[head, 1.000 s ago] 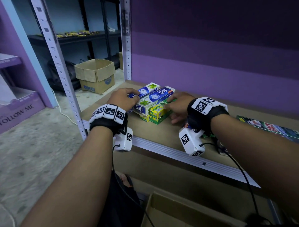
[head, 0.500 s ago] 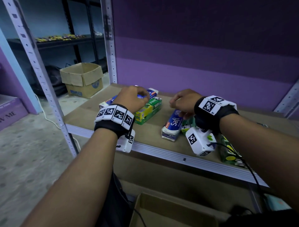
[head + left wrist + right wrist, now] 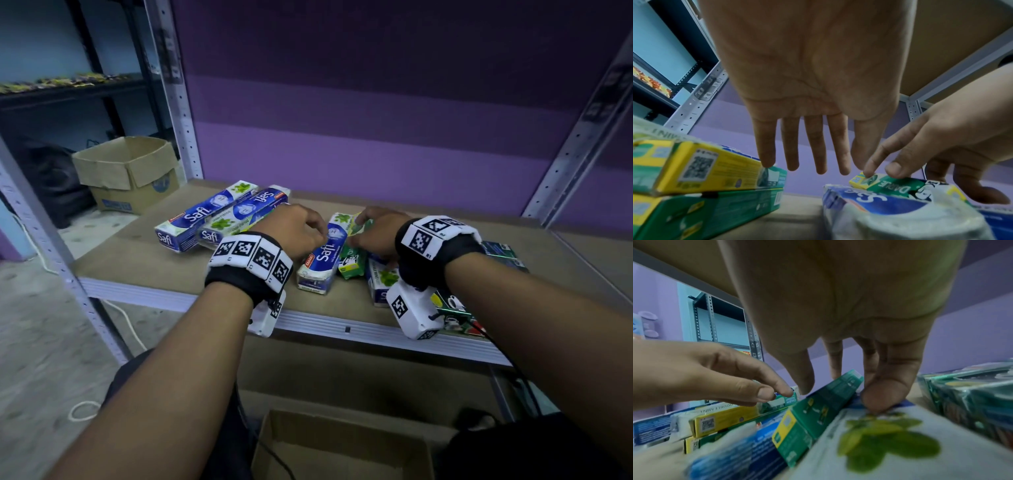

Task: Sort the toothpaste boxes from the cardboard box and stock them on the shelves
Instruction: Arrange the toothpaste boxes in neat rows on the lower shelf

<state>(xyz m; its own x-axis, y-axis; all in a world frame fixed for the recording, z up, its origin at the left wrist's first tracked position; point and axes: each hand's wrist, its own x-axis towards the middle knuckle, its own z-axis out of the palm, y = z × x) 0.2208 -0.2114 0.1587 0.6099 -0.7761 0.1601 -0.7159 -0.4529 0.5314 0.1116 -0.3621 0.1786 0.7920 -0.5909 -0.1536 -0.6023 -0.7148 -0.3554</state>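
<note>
While both hands work over the wooden shelf [image 3: 144, 246], we see the left hand [image 3: 291, 229] hanging above the boxes with fingers straight and spread, holding nothing; its little fingertip just touches the end of a yellow-green toothpaste box [image 3: 711, 168] that lies on top of a second green box [image 3: 715, 209]. Our right hand [image 3: 376, 233] has thumb and fingers curled round a green Darlie toothpaste box [image 3: 352, 253], pinching it near its far end; that box sits tilted, wedged between a blue-white Safi toothpaste box [image 3: 320, 260] on its left and another Safi box with a mint-leaf print [image 3: 382, 279] on its right. In the right wrist view the thumb [image 3: 885, 391] presses down by the edge of the mint-leaf box. Two more Safi boxes [image 3: 205, 219] lie side by side at the shelf's left rear, touching each other. More green boxes [image 3: 503, 253] lie at the right end of the shelf, partly hidden by our right wrist. An open cardboard box [image 3: 339, 448] sits below the shelf, near us; we cannot tell its contents. Another cardboard box [image 3: 126, 171] stands on the floor beyond the shelf's left post.
</note>
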